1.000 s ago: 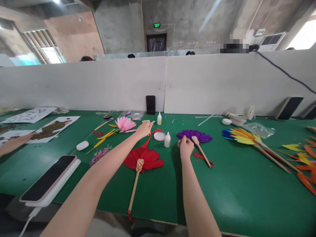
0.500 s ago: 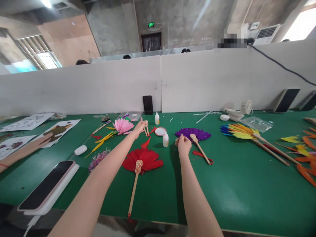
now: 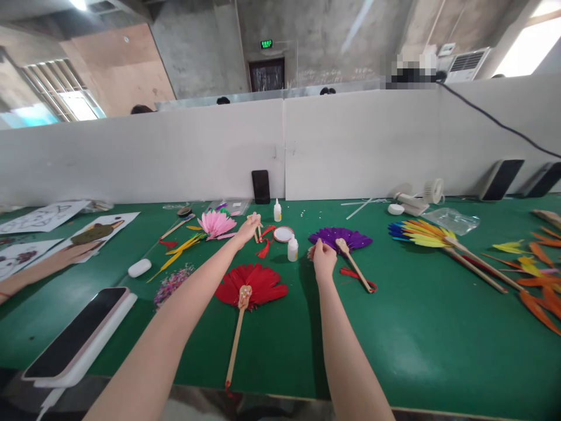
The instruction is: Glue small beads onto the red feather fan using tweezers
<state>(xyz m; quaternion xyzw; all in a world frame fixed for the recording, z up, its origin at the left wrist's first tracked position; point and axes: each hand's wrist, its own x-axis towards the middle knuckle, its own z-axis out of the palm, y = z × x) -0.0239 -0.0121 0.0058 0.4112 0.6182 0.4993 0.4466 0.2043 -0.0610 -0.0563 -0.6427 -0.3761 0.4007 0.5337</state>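
My left hand [image 3: 249, 228] is closed at the back of the table, beside the pink feather fan [image 3: 215, 224]. Light wooden sticks [image 3: 258, 233] and a red tassel [image 3: 263, 250] show just right of its fingers; what they grip is hidden. My right hand [image 3: 324, 259] has its fingertips pinched together at the left edge of the purple feather fan [image 3: 348, 238]; anything between them is too small to make out. Between my arms lies a red feather fan [image 3: 258, 285], its handle pointing toward me. Two white glue bottles [image 3: 293, 249] and a round white lid [image 3: 283, 234] stand between the hands.
A rainbow feather fan [image 3: 421, 232] and orange feathers [image 3: 541, 292] lie to the right. On the left are a phone on a white power bank [image 3: 79, 336], a white earbud case [image 3: 139, 268] and another person's hand [image 3: 79, 252] on a picture. A white partition [image 3: 197, 152] borders the back.
The red tassel by my left hand has shifted slightly to the right, and that hand has turned a little. My right hand stays at the purple fan. The whole view has drifted slightly.
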